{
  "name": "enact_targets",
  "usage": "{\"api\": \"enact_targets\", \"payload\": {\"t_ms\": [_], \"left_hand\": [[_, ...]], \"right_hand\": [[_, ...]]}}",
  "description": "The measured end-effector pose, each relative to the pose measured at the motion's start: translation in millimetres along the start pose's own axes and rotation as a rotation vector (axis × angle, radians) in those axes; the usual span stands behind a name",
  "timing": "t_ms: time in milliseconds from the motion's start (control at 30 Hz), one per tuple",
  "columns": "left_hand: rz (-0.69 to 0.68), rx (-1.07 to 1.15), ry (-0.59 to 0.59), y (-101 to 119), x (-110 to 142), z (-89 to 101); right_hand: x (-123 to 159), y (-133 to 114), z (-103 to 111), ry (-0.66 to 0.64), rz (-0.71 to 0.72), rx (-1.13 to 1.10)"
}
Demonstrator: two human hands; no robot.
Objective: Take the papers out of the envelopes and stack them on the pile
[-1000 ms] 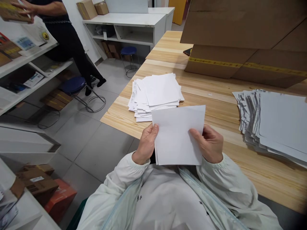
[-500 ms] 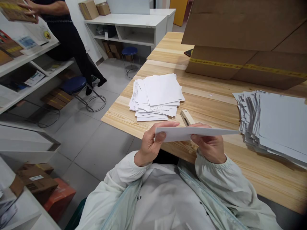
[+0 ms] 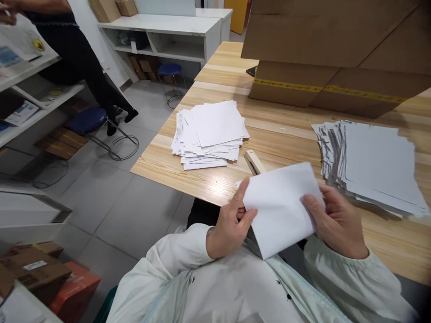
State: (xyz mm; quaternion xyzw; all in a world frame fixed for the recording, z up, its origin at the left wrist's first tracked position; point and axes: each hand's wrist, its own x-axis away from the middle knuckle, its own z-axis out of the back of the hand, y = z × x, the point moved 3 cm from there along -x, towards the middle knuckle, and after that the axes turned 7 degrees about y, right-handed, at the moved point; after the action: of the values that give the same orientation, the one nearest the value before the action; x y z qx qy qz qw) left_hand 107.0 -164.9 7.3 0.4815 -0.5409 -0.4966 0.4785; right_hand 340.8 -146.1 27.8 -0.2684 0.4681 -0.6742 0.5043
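Note:
White paper (image 3: 283,206), which looks folded, is held above the near table edge between both hands. My left hand (image 3: 232,224) pinches its left side, thumb on the upper face. On the right side, my right hand (image 3: 336,220) grips the paper with the thumb on top and the fingers behind. Just beyond the paper lies a cream stapler (image 3: 254,162), partly covered by it. A loose pile of white papers (image 3: 215,125) sits to the left of the stapler. Off to the right stands a taller stack of paper sheets (image 3: 379,157) with ragged edges.
Large cardboard boxes (image 3: 303,85) stand on the far side of the wooden table (image 3: 286,139). A dark phone-like object (image 3: 251,71) lies beside them. On the left are a person (image 3: 81,54), blue stools (image 3: 88,120) and white shelves (image 3: 30,76). Cartons (image 3: 33,269) sit at lower left.
The paper has turned from nearly edge-on to showing its broad face, tilted toward me. My right hand has moved right and down; my left hand has shifted slightly right and down. The view has shifted.

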Motion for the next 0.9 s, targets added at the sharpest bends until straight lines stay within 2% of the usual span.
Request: {"api": "enact_targets", "payload": {"t_ms": [33, 100, 133, 200, 267, 400, 567, 700, 900], "left_hand": [[0.104, 0.025, -0.082, -6, -1, -5.2], [0.344, 0.143, -0.244, -16, -4, -16.6], [0.453, 0.210, -0.300, -18, -6, -22.1], [0.584, 0.296, -0.337, -18, -13, -31.4], [0.619, 0.310, -0.328, -15, -20, -38.4], [0.606, 0.294, -0.283, -10, -32, -47.0], [0.665, 0.259, -0.251, -20, -46, -54.2], [0.639, 0.265, -0.154, -26, -52, -56.1], [0.739, 0.328, -0.178, -21, -47, -61.2]], "right_hand": [[1, 12, 5, -0.094, -0.110, 0.007], [2, 33, 11, -0.168, -0.271, -0.009], [2, 41, 14, -0.157, -0.314, -0.018], [-1, 51, 16, -0.105, -0.332, -0.026], [-8, 57, 16, -0.073, -0.313, -0.028], [-26, 64, 13, -0.070, -0.292, -0.035], [-44, 70, 10, -0.042, -0.263, -0.017], [-49, 71, 11, -0.041, -0.201, 0.027], [-49, 66, 15, -0.079, -0.196, 0.007]]}}
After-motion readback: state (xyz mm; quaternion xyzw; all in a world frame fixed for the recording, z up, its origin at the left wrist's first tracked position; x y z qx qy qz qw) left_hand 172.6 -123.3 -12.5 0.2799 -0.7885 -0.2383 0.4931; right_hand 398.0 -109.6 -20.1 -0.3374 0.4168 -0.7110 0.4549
